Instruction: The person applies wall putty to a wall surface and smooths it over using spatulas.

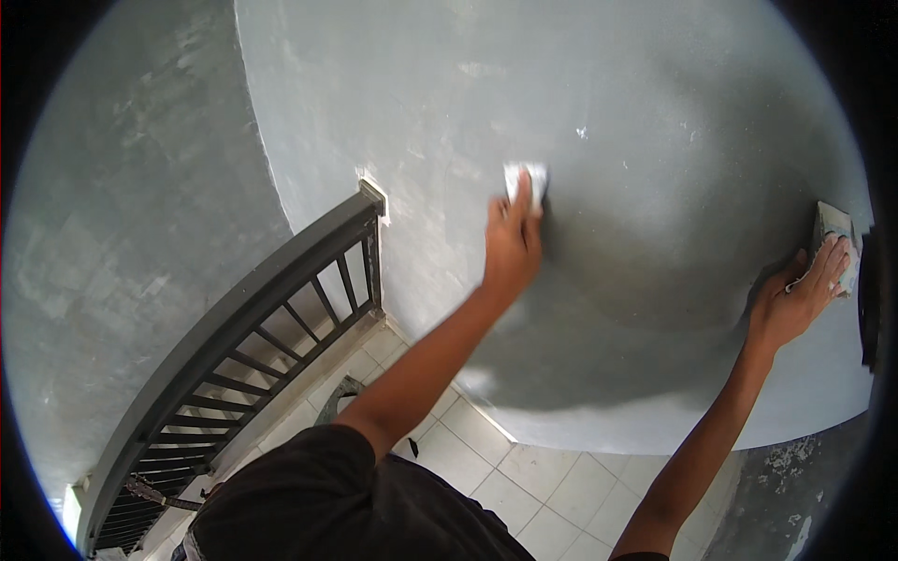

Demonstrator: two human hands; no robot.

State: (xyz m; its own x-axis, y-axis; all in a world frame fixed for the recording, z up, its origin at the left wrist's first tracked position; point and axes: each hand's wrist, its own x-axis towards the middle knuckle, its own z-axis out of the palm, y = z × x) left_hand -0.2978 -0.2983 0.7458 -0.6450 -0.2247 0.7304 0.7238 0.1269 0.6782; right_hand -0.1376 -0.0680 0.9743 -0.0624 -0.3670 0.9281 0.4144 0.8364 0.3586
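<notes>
1. From my remote seat, I take the dark grey metal railing (281,260) with its row of narrow bars as landmark; its upper end meets the curving, grey painted wall (430,112).
2. I see the left grip (513,241), a bare hand, to the right of the railing's upper end, pinching a small, flat white piece (513,178) at the wall; it is slightly blurred.
3. I find the right grip (798,297), also bare, well to the right of the railing, its fingers laid over a pale, worn rectangular pad (831,221) against the wall. I cannot tell whether they close round its edges.
4. I view white square floor tiles (547,477) below and right of the railing, partly behind a black short-sleeved shirt (290,496).
</notes>
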